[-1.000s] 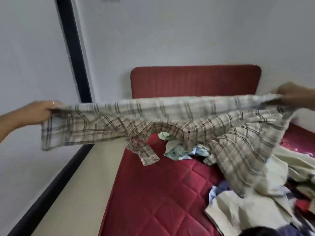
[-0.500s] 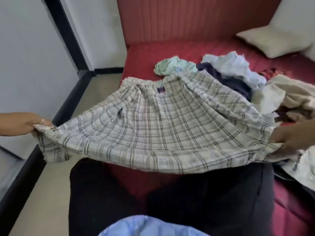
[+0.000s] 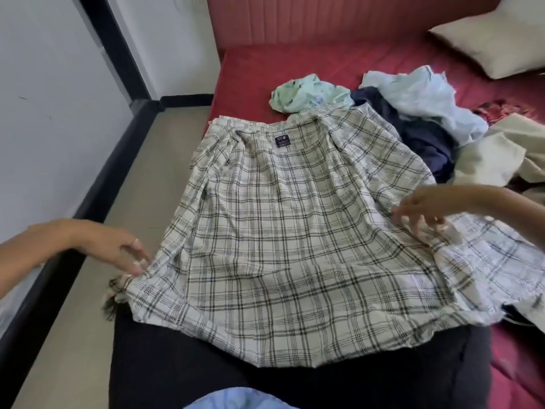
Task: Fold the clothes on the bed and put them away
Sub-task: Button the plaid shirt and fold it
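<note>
A cream plaid shirt (image 3: 295,231) lies spread flat on the red bed (image 3: 250,75), its collar and dark label at the far end and its hem over my black-trousered lap (image 3: 265,376). My left hand (image 3: 109,246) hovers at the shirt's near left corner, with relaxed fingertips at the cloth; that corner hangs bunched off the bed's edge. My right hand (image 3: 424,208) is over the shirt's right side with its fingers spread, slightly blurred and gripping nothing.
Loose clothes lie beyond and to the right of the shirt: a mint garment (image 3: 306,93), a light blue one (image 3: 418,95), a navy one (image 3: 424,137) and cream cloth (image 3: 495,154). A pillow (image 3: 495,39) rests at the far right by the headboard (image 3: 309,22). Beige floor (image 3: 141,178) runs along the left.
The shirt, held stretched in the air a second ago, was lowered onto the bed. Both hands have let go of its edges and opened.
</note>
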Demonstrator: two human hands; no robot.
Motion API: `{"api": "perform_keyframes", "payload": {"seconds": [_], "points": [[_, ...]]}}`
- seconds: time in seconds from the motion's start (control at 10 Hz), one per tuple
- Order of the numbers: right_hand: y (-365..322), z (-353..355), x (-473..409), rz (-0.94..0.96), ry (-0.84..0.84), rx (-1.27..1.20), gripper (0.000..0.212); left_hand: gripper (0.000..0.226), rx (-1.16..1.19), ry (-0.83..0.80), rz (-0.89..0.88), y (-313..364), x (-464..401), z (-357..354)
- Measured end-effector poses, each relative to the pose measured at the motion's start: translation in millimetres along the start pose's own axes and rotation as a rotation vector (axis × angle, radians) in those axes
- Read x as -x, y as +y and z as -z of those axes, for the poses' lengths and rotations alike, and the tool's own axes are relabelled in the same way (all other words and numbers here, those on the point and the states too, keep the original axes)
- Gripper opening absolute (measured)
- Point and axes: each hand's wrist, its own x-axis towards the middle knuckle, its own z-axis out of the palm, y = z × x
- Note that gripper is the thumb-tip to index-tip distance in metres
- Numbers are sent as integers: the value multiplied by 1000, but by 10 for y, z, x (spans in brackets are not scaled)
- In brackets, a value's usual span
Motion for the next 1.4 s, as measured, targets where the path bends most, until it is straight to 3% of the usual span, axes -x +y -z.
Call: {"api": "perform_keyframes", "payload": {"seconds": [0.1, 0.2, 0.3, 0.4, 0.5, 0.6, 0.7, 0.9, 1.0, 1.1, 1.2, 1.3, 1.4], "points": [[37, 185, -315, -21, 305, -111, 34, 39, 103, 195, 21, 68, -327, 267], [91, 330, -623, -42, 476, -125, 36, 30, 167, 291, 50, -21, -708, 476], [171, 455, -895, -105, 640, -170, 36, 36, 380, 407, 57, -64, -1049, 644], [359, 511, -1135, -194, 796, -282, 29, 41, 605, 582, 148, -185, -1437, 751], [722, 491, -1371, -336, 858, -351, 22, 39, 691, 630, 268, -235, -1703, 670], [1021, 436, -1504, -554, 763, -472, 19, 44, 764, 538, 343, -187, -1822, 462], [1166, 342, -1584, -645, 670, -492, 35, 60, 861, 387, 398, -87, -1842, 290], [1072, 315, -1493, -646, 619, -525, 36, 78, 1046, 235, 270, -213, -2013, 8], [1046, 310, -1435, -617, 609, -600, 40, 75, 1102, 312, 248, -164, -1996, -27], [1008, 318, -1372, -612, 651, -647, 40, 52, 1116, 409, 324, 83, -1783, 81], [909, 334, -1292, -547, 661, -452, 33, 66, 1186, 394, 271, -135, -2028, -86], [862, 335, -1196, -480, 748, -373, 35, 96, 1405, 350, 271, -195, -2263, -153], [809, 343, -1133, -473, 785, -378, 33, 79, 1519, 404, 366, 119, -2048, -12]]}}
